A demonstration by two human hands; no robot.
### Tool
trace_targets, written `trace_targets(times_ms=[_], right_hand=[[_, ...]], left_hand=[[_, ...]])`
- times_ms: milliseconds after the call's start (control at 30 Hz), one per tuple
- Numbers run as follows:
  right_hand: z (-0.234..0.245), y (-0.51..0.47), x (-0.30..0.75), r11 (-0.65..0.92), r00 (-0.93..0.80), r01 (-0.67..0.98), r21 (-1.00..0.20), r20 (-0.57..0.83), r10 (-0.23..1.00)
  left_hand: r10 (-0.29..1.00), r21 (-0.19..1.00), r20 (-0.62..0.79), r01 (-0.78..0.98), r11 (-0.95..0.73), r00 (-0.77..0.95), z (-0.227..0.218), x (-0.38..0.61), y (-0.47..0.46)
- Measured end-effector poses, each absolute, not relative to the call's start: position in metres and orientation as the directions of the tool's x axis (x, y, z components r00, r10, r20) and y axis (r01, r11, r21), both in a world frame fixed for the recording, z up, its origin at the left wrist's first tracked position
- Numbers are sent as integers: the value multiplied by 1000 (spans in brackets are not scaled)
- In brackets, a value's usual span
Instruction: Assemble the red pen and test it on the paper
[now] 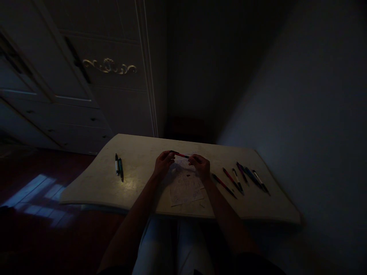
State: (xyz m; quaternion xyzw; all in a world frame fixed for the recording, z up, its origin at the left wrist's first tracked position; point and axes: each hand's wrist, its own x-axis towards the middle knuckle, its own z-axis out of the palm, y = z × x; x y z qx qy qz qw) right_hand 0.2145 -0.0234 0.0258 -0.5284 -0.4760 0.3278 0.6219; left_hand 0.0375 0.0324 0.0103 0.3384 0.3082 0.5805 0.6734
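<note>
A red and black pen (181,154) is stretched level between my two hands, above a sheet of paper. Its left end sits in the closed fingers of my left hand (164,163). My right hand (200,165) pinches the other end. Beneath them the paper (185,193) lies on the table, with faint scribbled marks on it. A small dark piece (188,175) rests on the sheet; the dim light hides what it is.
Several pens (229,178) lie side by side on the right of the pale table (143,149). Two more pens (117,165) lie at the left. A white wardrobe (123,103) stands behind, and a wall (301,114) is on the right.
</note>
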Motion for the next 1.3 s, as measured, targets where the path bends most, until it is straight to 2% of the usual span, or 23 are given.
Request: trace_targets(times_ms=[267, 567, 733, 833, 933, 1033, 1167, 1300], right_hand=[[22, -23, 217, 232, 335, 203, -951, 290, 896], [22, -26, 214, 273, 308, 276, -921, 354, 883], [18, -26, 214, 323, 321, 324, -889, 425, 847], [15, -25, 213, 299, 340, 306, -904, 397, 853], [14, -24, 213, 257, 351, 243, -935, 332, 876], [13, -21, 213, 240, 361, 190, -952, 295, 885], [10, -18, 215, 274, 362, 164, -948, 316, 877], [9, -18, 216, 308, 327, 234, -922, 373, 868]], left_hand=[[968, 776, -96, -591, 219, 233, 16, 37, 31], [993, 914, 53, -406, -7, 103, 16, 38, 27], [986, 925, 159, -358, -131, 49, 17, 36, 26], [986, 926, 161, -353, -134, 50, 14, 36, 26], [990, 920, 129, -379, -102, 48, 10, 36, 28], [994, 874, 57, -487, -6, 89, 10, 37, 30], [973, 790, -65, -585, 185, 220, 10, 36, 32], [977, 808, -142, -551, 206, 157, 6, 36, 35]])
